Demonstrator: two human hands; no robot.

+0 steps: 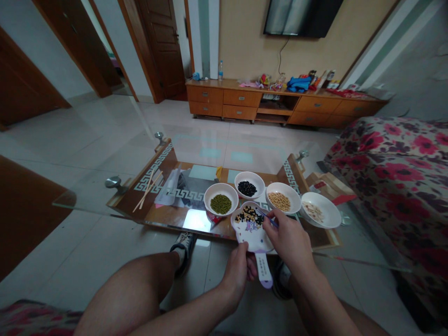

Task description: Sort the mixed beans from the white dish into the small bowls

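Observation:
My left hand [239, 268] grips the near left edge of a white cartoon-printed plate [257, 241], thumb on the rim and fingers underneath. The plate's short handle [263, 268] points towards me. Black and yellow mixed beans [250, 214] lie at its far side. Slim blue-purple tweezers [269, 217] are pinched in my right hand [289, 235], their tips over the mixed beans; whether they grip a bean is too small to tell. Around the plate stand white bowls of green mung beans [220, 204], black beans [247, 188], yellow soybeans [279, 201] and pale flat pieces [312, 212].
The bowls stand on a glass-topped table [182, 212]. Wooden chopsticks [147, 190] lie crossed at its left. A brown paper bag [329, 186] is at the right, near a flower-patterned sofa [395, 158]. A low wooden cabinet [241, 99] stands by the far wall.

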